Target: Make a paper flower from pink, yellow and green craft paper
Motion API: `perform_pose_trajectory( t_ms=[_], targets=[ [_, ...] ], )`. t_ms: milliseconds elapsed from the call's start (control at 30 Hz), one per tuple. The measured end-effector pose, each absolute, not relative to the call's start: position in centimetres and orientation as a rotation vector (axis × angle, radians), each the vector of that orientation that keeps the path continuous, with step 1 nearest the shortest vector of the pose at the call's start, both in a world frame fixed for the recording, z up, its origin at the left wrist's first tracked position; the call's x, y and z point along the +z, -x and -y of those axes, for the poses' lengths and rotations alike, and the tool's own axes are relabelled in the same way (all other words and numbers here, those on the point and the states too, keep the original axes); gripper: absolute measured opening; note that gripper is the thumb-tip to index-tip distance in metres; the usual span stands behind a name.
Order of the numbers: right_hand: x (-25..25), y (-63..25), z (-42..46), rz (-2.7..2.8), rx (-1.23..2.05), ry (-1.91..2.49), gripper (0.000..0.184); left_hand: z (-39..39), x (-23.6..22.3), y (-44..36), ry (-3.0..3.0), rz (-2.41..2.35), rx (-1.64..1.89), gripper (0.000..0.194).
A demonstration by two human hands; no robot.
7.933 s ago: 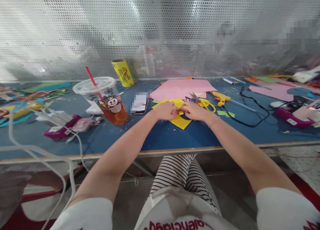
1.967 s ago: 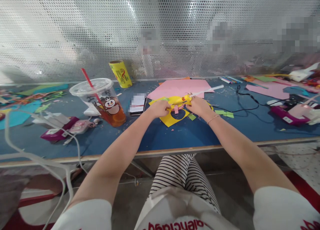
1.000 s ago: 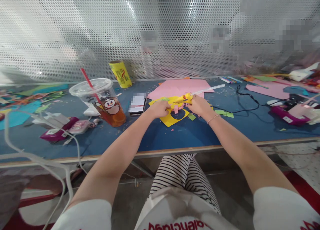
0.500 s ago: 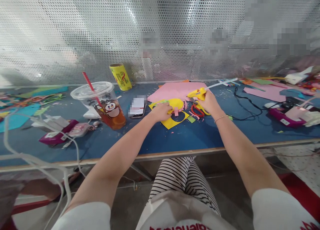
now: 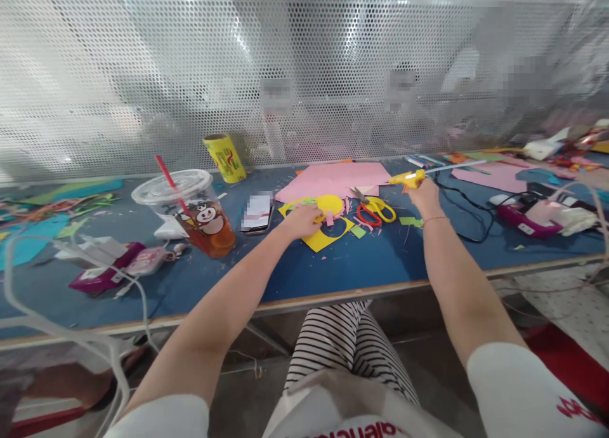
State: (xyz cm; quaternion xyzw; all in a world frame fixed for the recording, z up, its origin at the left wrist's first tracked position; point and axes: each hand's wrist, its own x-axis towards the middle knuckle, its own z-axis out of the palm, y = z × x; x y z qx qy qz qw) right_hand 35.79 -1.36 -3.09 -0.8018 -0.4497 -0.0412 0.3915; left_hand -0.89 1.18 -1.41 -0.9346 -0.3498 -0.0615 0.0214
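Note:
My right hand (image 5: 425, 197) is closed round the handle of a yellow hot glue gun (image 5: 405, 179), a long whitish glue stick (image 5: 457, 167) jutting from its back. Its nozzle points left, above the table. With curled fingers, my left hand (image 5: 303, 221) grips the near-left edge of a yellow paper circle (image 5: 330, 205), which has a small pink strip (image 5: 330, 218) at its near edge. Beneath lies a yellow paper offcut (image 5: 318, 240) with a round hole. Scissors (image 5: 379, 210) with red and yellow handles rest between my hands. The left fingertips are partly hidden.
Pink paper (image 5: 328, 179) lies behind my hands. To the left stand a phone (image 5: 257, 212), a lidded drink cup (image 5: 207, 225) and a yellow cardboard tube (image 5: 225, 158). A black cord (image 5: 469, 207) trails right to a purple power strip (image 5: 528, 219). A perforated metal screen (image 5: 190, 76) closes off the back.
My right hand has moved right with the glue gun, away from the paper circle, uncovering the scissors. My left hand stays at the circle. The camera view has tipped up slightly.

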Motion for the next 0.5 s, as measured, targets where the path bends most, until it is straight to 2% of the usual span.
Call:
perform_pose_trajectory(
  t_ms=[167, 367, 500],
  targets=[
    [-3.4, -37.3, 1.6, 1.010, -0.112, 2.218, 0.040, -1.4, -1.4, 0.9, 2.909, 0.989, -0.181, 0.032],
    [-4.3, -38.2, 1.7, 0.990, -0.038, 2.328, 0.034, -1.5, -1.6, 0.6, 2.869, 1.021, -0.165, 0.034],
    [-4.5, -38.1, 2.1, 0.953, -0.085, 2.274, 0.058, -1.3, -1.5, 0.4, 2.858, 1.089, -0.160, 0.033]
  ],
)
